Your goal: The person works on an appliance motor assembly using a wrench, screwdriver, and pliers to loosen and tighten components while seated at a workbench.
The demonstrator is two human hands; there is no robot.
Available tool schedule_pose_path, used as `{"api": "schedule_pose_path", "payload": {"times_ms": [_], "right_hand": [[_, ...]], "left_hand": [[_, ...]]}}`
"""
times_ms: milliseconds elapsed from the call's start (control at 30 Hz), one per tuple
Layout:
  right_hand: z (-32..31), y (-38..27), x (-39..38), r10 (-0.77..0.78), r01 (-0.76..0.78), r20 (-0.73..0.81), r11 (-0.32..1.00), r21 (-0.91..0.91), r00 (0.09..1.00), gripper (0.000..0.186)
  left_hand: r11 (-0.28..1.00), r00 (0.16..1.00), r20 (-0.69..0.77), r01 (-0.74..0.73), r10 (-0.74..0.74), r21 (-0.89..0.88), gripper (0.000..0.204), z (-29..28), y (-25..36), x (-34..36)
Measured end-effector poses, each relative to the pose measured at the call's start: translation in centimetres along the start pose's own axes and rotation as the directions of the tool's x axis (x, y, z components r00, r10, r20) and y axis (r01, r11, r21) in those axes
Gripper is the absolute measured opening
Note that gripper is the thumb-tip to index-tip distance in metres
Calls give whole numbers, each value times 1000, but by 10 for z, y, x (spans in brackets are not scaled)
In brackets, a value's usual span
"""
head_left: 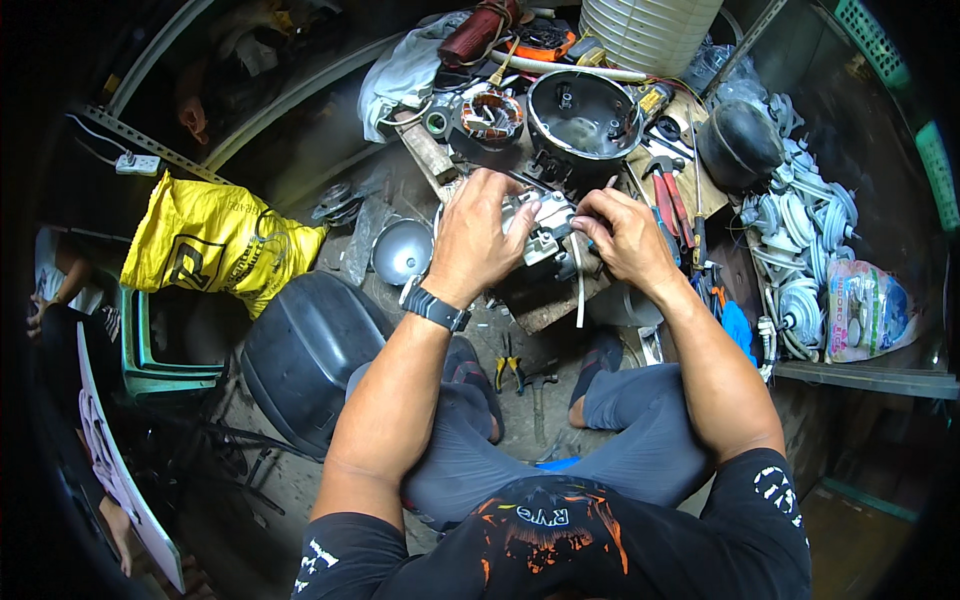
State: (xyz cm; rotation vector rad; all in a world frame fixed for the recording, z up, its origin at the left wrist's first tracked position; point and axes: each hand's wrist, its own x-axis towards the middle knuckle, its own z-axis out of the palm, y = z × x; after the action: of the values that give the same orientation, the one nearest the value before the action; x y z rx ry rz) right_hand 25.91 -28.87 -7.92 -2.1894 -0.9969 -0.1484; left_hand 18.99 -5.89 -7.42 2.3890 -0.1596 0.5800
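Note:
In front of my knees, a silver cast-metal machine part (546, 222) rests on a wooden block (538, 303). My left hand (478, 238) is closed on its left side, thumb pressed along the near edge. At the part's right end my right hand (628, 235) is closed in a pinch, its fingertips against the metal. Whether something small sits between those fingertips is hidden. A pale strip (580, 285) hangs down beside the part. Just beyond stands an open black round metal housing (585, 125), with a wire-wound stator (492, 117) to its left.
Red-handled pliers (672, 200) and screwdrivers lie right of my right hand. A silver bowl (402, 250) sits left. Yellow-and-black pliers (509, 366) and a hammer (540, 405) lie between my feet. Grey metal parts (800, 215) pile up at right; a yellow sack (215, 240) stands left, near another person's hand (38, 312).

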Motion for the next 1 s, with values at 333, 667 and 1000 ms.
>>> {"api": "schedule_pose_path", "payload": {"times_ms": [333, 667, 1000], "right_hand": [[-1, 1, 1, 16, -14, 54, 999, -42, 998, 14], [-2, -3, 1, 17, -15, 49, 999, -51, 999, 16], [-2, -6, -3, 50, -50, 3, 999, -7, 999, 15]], "left_hand": [[1000, 998, 65, 9, -9, -4, 33, 0, -1, -10], [997, 997, 40, -65, 64, 34, 36, 2, -6, -18], [992, 991, 96, -97, 89, 82, 51, 0, -1, -20]]}}
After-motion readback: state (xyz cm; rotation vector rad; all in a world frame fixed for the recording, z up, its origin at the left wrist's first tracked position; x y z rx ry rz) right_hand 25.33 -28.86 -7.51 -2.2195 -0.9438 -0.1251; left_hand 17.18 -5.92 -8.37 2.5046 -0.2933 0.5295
